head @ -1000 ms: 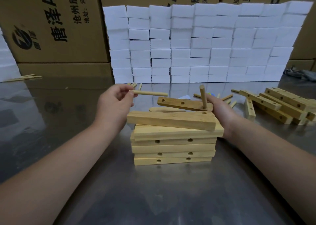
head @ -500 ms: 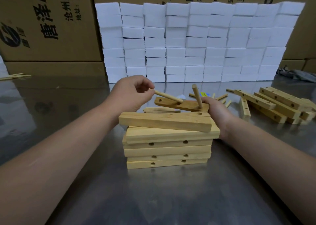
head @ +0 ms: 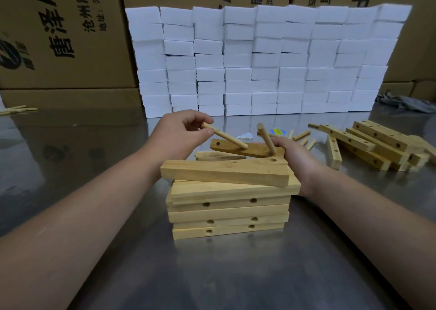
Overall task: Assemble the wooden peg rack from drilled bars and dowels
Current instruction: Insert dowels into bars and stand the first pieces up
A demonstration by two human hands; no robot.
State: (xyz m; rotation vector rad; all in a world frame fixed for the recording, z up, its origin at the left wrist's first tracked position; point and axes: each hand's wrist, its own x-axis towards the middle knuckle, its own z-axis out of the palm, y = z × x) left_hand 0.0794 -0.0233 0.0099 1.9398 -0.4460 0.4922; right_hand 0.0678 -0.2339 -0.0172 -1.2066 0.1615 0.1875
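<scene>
A drilled wooden bar (head: pixel 253 150) lies behind a stack of wooden bars (head: pixel 230 201) in the middle of the table. My right hand (head: pixel 295 158) grips the bar's right end. One dowel (head: pixel 266 138) stands tilted in the bar's right hole. My left hand (head: pixel 179 137) pinches a second dowel (head: pixel 226 137) by its upper end; its lower tip rests at the bar's middle hole. The bar's left hole has nothing in it.
A pile of drilled bars (head: pixel 377 144) lies at the right. Loose dowels (head: pixel 302 136) are scattered behind my right hand, and a few more dowels (head: pixel 17 110) lie far left. A wall of white foam blocks (head: pixel 259 62) and cardboard boxes (head: pixel 59 33) stands behind.
My left hand has carried the second dowel rightward and tilted it down, from level in the air until its tip meets the bar's middle hole. My right hand has stayed on the bar.
</scene>
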